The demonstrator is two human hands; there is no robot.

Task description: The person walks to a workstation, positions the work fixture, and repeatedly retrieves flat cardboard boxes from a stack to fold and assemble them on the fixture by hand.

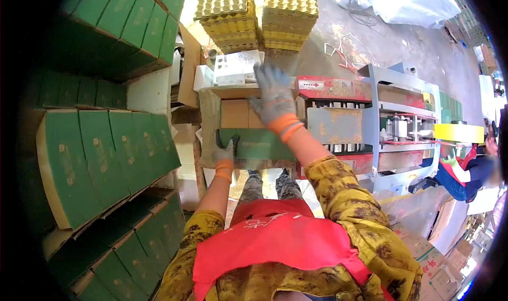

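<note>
A carton lies in front of me with its green flap [259,142] folded down on the near side and bare brown cardboard [234,113] beyond it. My left hand [224,149], in a grey glove with an orange cuff, rests at the left end of the green flap, thumb and fingers apart. Gloved the same way, my right hand [275,92] is spread over the far right part of the carton. Its palm hides what lies under it, so I cannot tell whether it touches the cardboard. Neither hand shows anything held.
Right of the carton stands a carton-sealing machine [336,124] with red side rails and a yellow tape roll [459,133]. Stacked green cartons [106,158] fill the left. Yellow egg trays [288,20] and a white plastic holder [235,68] are beyond. A co-worker [460,174] is at far right.
</note>
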